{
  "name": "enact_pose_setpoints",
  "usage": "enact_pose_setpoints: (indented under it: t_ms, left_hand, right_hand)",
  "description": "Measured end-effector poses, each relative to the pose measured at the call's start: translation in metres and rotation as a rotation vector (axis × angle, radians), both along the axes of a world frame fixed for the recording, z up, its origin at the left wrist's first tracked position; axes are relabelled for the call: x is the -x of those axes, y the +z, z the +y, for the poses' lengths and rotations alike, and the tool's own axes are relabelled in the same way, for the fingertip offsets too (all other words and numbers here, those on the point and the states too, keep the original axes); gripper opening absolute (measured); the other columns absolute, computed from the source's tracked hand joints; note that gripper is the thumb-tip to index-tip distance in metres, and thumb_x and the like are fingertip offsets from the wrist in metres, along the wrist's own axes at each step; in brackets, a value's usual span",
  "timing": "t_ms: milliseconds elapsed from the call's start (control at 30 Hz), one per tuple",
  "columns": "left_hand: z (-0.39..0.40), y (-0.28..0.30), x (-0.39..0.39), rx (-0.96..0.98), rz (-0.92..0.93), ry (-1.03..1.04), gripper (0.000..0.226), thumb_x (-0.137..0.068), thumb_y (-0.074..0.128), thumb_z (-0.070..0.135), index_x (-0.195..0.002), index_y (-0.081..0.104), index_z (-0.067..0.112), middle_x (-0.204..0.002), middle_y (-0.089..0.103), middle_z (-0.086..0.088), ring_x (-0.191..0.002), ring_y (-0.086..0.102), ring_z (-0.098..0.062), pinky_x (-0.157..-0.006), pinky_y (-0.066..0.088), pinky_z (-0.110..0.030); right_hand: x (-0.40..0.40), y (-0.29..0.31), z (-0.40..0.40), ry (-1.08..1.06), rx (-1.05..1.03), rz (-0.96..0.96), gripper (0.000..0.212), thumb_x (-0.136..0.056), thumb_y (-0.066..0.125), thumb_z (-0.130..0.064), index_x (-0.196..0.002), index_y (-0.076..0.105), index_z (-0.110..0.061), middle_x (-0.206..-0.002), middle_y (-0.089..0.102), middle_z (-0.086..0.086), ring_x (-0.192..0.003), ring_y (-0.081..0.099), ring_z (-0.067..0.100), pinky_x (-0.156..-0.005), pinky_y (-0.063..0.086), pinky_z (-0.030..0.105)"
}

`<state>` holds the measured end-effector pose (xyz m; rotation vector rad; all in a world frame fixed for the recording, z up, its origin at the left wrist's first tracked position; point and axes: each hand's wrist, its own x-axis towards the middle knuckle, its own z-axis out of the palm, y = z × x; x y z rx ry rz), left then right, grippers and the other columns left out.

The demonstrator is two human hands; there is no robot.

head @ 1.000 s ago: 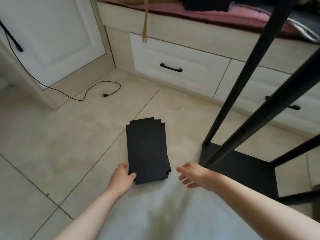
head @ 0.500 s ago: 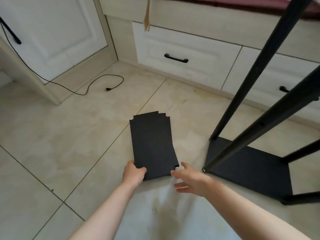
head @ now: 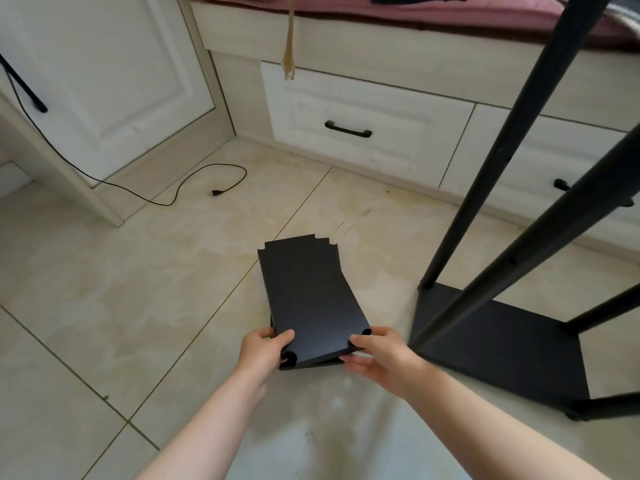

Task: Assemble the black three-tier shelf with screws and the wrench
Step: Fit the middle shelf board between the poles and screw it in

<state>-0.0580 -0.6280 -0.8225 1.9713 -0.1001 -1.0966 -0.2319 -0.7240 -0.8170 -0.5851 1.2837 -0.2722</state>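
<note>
- Now my left hand point(head: 265, 351) and right hand point(head: 375, 351) pinch the near corners of the top shelf panel point(head: 308, 299), stacked on the floor point(head: 138, 306) beside the half-built frame point(head: 502, 344).
- Thin, stiff and probably light, the panel looks easiest to hold by its notched corners.
- A second ago both hands lay open beside the flat stack; the near edge has since lifted.
</note>
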Motion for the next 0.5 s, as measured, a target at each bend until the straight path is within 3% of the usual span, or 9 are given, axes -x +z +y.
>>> enact_pose_setpoints:
  t_ms: [100,200,367,500]
  left_hand:
    - [-0.002,0.017,0.001,0.064,0.118,0.045,0.027,-0.093,0.072,0.016,-0.116,0.061,0.009,-0.102,0.068,-0.01,-0.076,0.062,-0.021,-0.062,0.049,-0.026]
    - [-0.001,0.041,0.004,0.135,0.214,0.088,0.021,-0.095,0.067,0.012,-0.114,0.06,0.009,-0.101,0.067,-0.01,-0.079,0.061,-0.021,-0.063,0.047,-0.028]
    - [0.011,0.091,0.015,0.287,0.341,0.113,0.022,-0.097,0.059,0.002,-0.12,0.057,0.002,-0.111,0.067,-0.015,-0.09,0.064,-0.024,-0.068,0.051,-0.031]
    - [0.03,0.133,0.03,0.356,0.411,0.101,0.032,-0.096,0.056,-0.006,-0.127,0.051,-0.007,-0.115,0.065,-0.022,-0.086,0.064,-0.026,-0.053,0.058,-0.026]
  right_hand:
    - [-0.001,0.016,-0.001,-0.078,-0.015,0.003,0.027,-0.092,0.062,0.005,-0.117,0.051,0.004,-0.113,0.061,0.025,-0.089,0.07,0.04,-0.07,0.059,0.04]
    - [0.0,0.037,0.002,-0.095,-0.066,-0.015,0.026,-0.091,0.062,0.006,-0.116,0.055,0.006,-0.109,0.064,0.024,-0.089,0.069,0.038,-0.058,0.059,0.036]
    - [0.007,0.088,0.005,-0.185,-0.031,-0.113,0.036,-0.094,0.054,0.007,-0.128,0.047,-0.004,-0.121,0.058,0.024,-0.09,0.067,0.041,-0.052,0.059,0.046]
    - [0.018,0.136,0.013,-0.167,0.03,-0.114,0.042,-0.095,0.051,0.008,-0.132,0.042,-0.009,-0.124,0.054,0.022,-0.092,0.065,0.044,-0.054,0.058,0.053]
